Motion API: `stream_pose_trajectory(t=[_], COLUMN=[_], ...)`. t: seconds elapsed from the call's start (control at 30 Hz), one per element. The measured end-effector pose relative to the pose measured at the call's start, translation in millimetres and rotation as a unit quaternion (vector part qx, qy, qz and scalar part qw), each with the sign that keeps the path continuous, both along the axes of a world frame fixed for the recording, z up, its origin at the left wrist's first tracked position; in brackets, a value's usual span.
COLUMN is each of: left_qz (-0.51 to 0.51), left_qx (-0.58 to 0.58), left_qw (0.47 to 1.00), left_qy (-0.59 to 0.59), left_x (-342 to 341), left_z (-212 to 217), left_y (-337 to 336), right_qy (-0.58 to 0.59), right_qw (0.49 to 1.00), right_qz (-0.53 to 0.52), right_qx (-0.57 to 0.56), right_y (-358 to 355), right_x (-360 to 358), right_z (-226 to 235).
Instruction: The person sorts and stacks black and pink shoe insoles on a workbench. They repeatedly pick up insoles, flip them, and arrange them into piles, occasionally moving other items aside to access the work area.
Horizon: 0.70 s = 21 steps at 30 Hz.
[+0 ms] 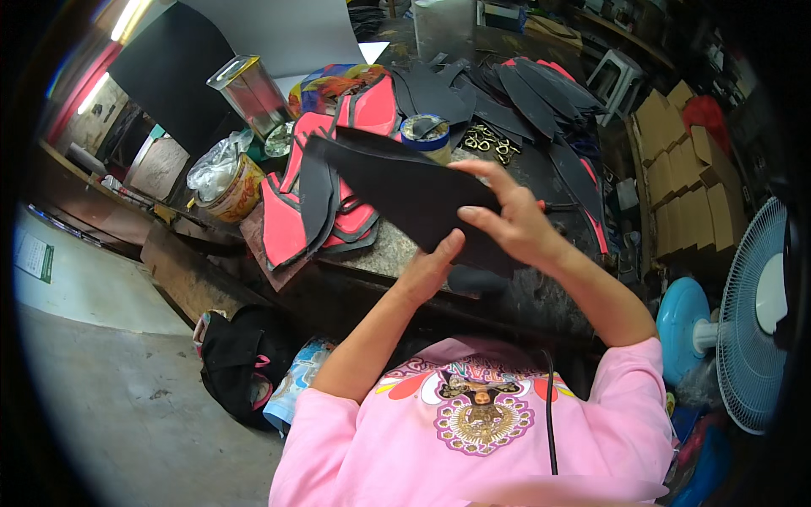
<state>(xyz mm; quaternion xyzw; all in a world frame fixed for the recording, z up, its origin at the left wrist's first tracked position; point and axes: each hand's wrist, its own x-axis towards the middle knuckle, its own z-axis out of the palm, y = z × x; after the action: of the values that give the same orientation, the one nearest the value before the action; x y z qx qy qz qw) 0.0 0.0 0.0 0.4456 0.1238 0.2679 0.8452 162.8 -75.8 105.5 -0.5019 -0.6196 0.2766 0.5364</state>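
Head view: left hand (429,269) and right hand (517,221) grip black panel (405,182); I judge pink-faced pieces (283,226), tabletop's (380,256) near-left corner, done, black pieces (435,95) behind pending.

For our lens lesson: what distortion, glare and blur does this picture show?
All in the head view: black fisheye borders curve; tube lights glare white, upper left; the black piece shows little surface detail; a pink patch at the lower edge looks smeared.

Left grip (429,269), and its fingers are hidden behind the black piece (414,190)! Over right, the dark rim swallows the white fan's (750,317) far side; below, the bottom edge crops the pink shirt (481,435).
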Motion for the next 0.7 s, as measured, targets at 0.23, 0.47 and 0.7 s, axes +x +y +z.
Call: stream_pose_trajectory(t=[0.23, 0.47, 0.7], left_qz=[0.043, 0.006, 0.104], left_qx=[-0.042, -0.001, -0.155], left_qw=[0.995, 1.000, 0.971], left_qy=[-0.075, -0.030, -0.150], left_x=[-32.1, -42.8, -35.3], left_z=[31.3, 28.5, 3.7], left_y=[8.9, 27.5, 26.3], right_qy=[-0.111, -0.091, -0.036], right_qw=[0.981, 0.962, 0.989], right_qz=[-0.080, -0.152, -0.117], right_qx=[0.139, 0.207, 0.084], right_y=[23.1, 63.9, 72.9], right_x=[-17.0, -1.5, -34.0], right_z=[7.3, 48.1, -6.6])
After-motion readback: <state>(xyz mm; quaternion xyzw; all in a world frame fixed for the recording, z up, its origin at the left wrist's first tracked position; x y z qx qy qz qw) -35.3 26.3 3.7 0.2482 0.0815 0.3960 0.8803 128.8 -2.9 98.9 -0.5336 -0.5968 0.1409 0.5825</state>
